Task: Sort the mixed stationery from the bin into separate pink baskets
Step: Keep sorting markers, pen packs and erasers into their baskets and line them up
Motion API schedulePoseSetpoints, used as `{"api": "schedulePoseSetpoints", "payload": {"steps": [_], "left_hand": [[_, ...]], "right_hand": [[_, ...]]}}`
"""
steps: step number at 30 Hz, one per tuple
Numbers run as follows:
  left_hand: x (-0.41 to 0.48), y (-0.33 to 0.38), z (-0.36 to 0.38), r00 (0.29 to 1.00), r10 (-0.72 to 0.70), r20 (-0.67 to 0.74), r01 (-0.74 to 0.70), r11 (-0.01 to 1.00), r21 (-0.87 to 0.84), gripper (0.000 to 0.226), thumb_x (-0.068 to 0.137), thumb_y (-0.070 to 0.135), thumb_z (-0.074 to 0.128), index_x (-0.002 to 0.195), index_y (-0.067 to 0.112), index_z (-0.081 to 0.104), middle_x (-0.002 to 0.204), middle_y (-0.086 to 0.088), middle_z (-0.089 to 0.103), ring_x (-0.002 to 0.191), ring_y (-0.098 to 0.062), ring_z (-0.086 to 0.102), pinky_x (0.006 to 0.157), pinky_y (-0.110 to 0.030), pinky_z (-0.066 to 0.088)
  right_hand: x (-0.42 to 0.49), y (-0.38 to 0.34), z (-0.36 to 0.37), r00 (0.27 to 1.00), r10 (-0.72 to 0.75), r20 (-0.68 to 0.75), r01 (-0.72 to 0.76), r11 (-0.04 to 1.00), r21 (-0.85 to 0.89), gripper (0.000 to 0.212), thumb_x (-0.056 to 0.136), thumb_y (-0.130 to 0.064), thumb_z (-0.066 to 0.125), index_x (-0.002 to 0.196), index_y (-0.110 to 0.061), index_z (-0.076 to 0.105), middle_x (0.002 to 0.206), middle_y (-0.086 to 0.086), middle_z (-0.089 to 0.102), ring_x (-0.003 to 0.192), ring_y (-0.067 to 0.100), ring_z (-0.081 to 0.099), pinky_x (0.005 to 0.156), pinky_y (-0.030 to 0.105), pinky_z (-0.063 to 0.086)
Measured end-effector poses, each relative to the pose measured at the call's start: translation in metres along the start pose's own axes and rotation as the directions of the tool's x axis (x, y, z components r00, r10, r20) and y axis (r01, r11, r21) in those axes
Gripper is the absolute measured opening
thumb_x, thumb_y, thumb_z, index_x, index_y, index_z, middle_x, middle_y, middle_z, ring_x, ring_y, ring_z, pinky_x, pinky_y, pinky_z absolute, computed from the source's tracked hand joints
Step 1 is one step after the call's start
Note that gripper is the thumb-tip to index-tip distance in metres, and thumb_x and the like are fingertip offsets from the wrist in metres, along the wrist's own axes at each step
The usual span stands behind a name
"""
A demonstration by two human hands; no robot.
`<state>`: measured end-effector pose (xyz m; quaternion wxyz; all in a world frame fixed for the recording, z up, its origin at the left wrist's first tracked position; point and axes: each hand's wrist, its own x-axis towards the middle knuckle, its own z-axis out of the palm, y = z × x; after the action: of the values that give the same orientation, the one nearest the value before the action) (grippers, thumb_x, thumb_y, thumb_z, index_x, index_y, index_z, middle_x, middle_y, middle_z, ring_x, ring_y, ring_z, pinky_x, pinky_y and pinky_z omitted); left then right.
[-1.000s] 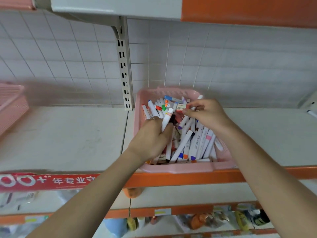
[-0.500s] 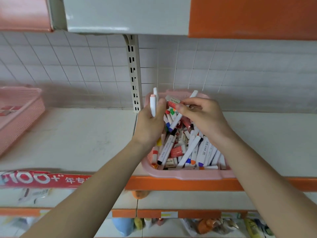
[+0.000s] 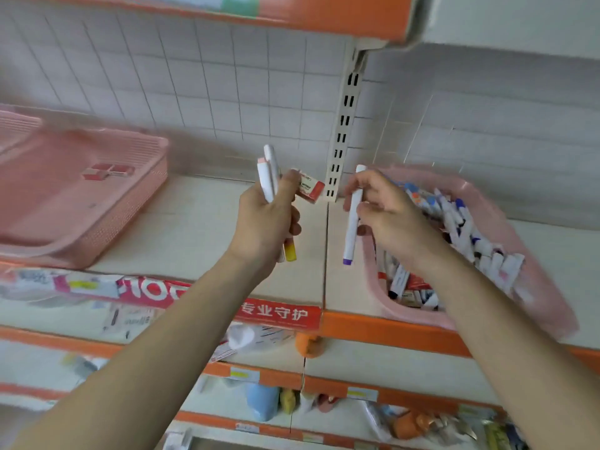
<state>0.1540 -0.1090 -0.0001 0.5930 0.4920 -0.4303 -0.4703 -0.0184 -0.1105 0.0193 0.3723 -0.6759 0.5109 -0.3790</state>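
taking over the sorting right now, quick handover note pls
Left grip holds two white markers and pinches an eraser above the shelf.
Right grip holds a purple-tipped marker beside the bin.
The bin, on the right, is full of mixed stationery.
The pink basket on the left holds only a few red pieces, blurred.
Done: little. Left: basket what's in hand, then nearly the whole bin.
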Motion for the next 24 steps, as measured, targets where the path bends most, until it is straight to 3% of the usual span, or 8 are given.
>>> {"api": "schedulePoseSetpoints", "payload": {"steps": [4, 6, 8, 10, 13, 17, 22, 24], "left_hand": [[0.001, 0.013, -0.085, 1.0, -0.021, -0.017, 0.021, 1.0, -0.007, 0.03, 0.097, 0.038, 0.062, 0.079, 0.015, 0.055, 0.063, -0.005, 0.04, 0.05, -0.015, 0.038, 0.044, -0.024, 0.033], [0.001, 0.02, -0.133, 1.0, -0.007, -0.029, 0.007, 1.0, 0.008, 0.029, 0.096, 0.037, 0.064, 0.076, 0.017, 0.059, 0.063, -0.005, 0.044, 0.049, -0.014, 0.039, 0.045, -0.025, 0.033], [0.0, 0.028, -0.181, 0.999, 0.004, -0.044, -0.003, 1.0, 0.015, 0.028, 0.095, 0.035, 0.066, 0.075, 0.016, 0.059, 0.062, -0.004, 0.047, 0.048, -0.013, 0.04, 0.045, -0.025, 0.034], [0.0, 0.036, -0.228, 0.998, -0.007, -0.058, 0.007, 1.0, -0.006, 0.027, 0.094, 0.032, 0.067, 0.074, 0.016, 0.058, 0.06, -0.002, 0.047, 0.047, -0.013, 0.039, 0.045, -0.026, 0.033], [-0.002, 0.045, -0.293, 0.995, -0.036, -0.098, 0.026, 0.995, -0.093, 0.021, 0.093, 0.025, 0.068, 0.078, 0.013, 0.057, 0.064, -0.004, 0.046, 0.046, -0.013, 0.037, 0.044, -0.024, 0.03], [-0.009, 0.057, -0.367, 0.984, -0.071, -0.163, 0.05, 0.991, -0.127, 0.023, 0.09, 0.026, 0.069, 0.076, 0.013, 0.056, 0.064, -0.005, 0.045, 0.046, -0.015, 0.035, 0.048, -0.025, 0.024], [-0.011, 0.066, -0.431, 0.968, -0.076, -0.238, 0.052, 0.993, -0.107, 0.026, 0.093, 0.027, 0.066, 0.08, 0.009, 0.053, 0.056, -0.002, 0.042, 0.046, -0.016, 0.035, 0.043, -0.023, 0.027], [-0.012, 0.068, -0.45, 0.956, -0.081, -0.283, 0.049, 0.992, -0.119, 0.024, 0.094, 0.026, 0.065, 0.082, 0.008, 0.054, 0.059, -0.004, 0.044, 0.046, -0.016, 0.035, 0.044, -0.023, 0.027]], "right_hand": [[0.006, -0.036, 0.076, 0.999, -0.02, 0.026, 0.017, 0.996, 0.084, 0.028, 0.1, 0.003, 0.03, 0.103, -0.024, 0.038, 0.081, 0.001, 0.051, 0.075, 0.016, 0.047, 0.076, 0.04, 0.054], [0.007, -0.057, 0.119, 0.996, -0.019, 0.082, 0.007, 0.989, 0.146, 0.019, 0.103, -0.001, 0.03, 0.108, -0.019, 0.028, 0.081, 0.003, 0.048, 0.069, 0.018, 0.045, 0.066, 0.037, 0.054], [0.009, -0.078, 0.163, 0.99, -0.012, 0.139, -0.014, 0.983, 0.185, 0.02, 0.104, -0.006, 0.033, 0.107, -0.023, 0.025, 0.083, 0.005, 0.048, 0.061, 0.018, 0.042, 0.049, 0.028, 0.043], [0.013, -0.097, 0.205, 0.989, -0.012, 0.146, -0.017, 0.979, 0.202, 0.018, 0.104, -0.011, 0.035, 0.103, -0.026, 0.027, 0.082, 0.005, 0.048, 0.056, 0.016, 0.036, 0.042, 0.022, 0.027], [0.021, -0.121, 0.262, 0.994, 0.012, 0.112, -0.042, 0.962, 0.271, 0.006, 0.105, -0.018, 0.039, 0.099, -0.019, 0.037, 0.072, 0.004, 0.053, 0.053, 0.014, 0.034, 0.041, 0.021, 0.02], [0.029, -0.155, 0.323, 0.98, 0.047, 0.191, -0.107, 0.943, 0.317, 0.021, 0.1, -0.007, 0.037, 0.087, -0.015, 0.052, 0.069, 0.011, 0.062, 0.057, 0.018, 0.045, 0.043, 0.022, 0.03], [0.039, -0.189, 0.382, 0.955, 0.0, 0.295, -0.067, 0.974, 0.218, 0.028, 0.092, 0.008, 0.035, 0.1, -0.009, 0.056, 0.079, 0.011, 0.068, 0.071, 0.025, 0.052, 0.053, 0.031, 0.04], [0.045, -0.196, 0.401, 0.949, -0.045, 0.313, -0.019, 0.98, 0.198, 0.028, 0.093, 0.01, 0.036, 0.109, -0.005, 0.055, 0.086, 0.009, 0.069, 0.075, 0.02, 0.058, 0.06, 0.03, 0.046]]}}
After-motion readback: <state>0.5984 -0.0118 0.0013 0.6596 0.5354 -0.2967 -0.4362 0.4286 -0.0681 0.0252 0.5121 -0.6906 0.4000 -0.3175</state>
